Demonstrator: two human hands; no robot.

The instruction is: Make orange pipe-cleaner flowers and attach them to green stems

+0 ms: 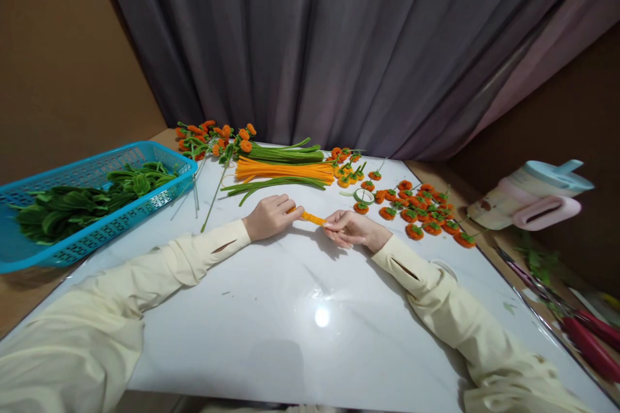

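Between my two hands stretches a short orange coil of pipe cleaner [314, 218], held just above the white tabletop. My left hand [272, 217] is closed round its left end, with the fingertips partly hidden. The right end is pinched by my right hand [352, 230], between thumb and forefinger. Behind the hands lie a bundle of straight orange pipe cleaners [285, 170] and green pipe cleaners [285, 153]. Several small orange pumpkin-like pieces with green tops [415, 214] are spread to the right of my right hand.
A blue basket [116, 222] of green fuzzy leaves stands at the left. Orange flowers on stems [213, 135] lie at the back left. A roll of tape [363, 196] sits behind my right hand. At the right are a tumbler [527, 193] and red-handled pliers [588, 342].
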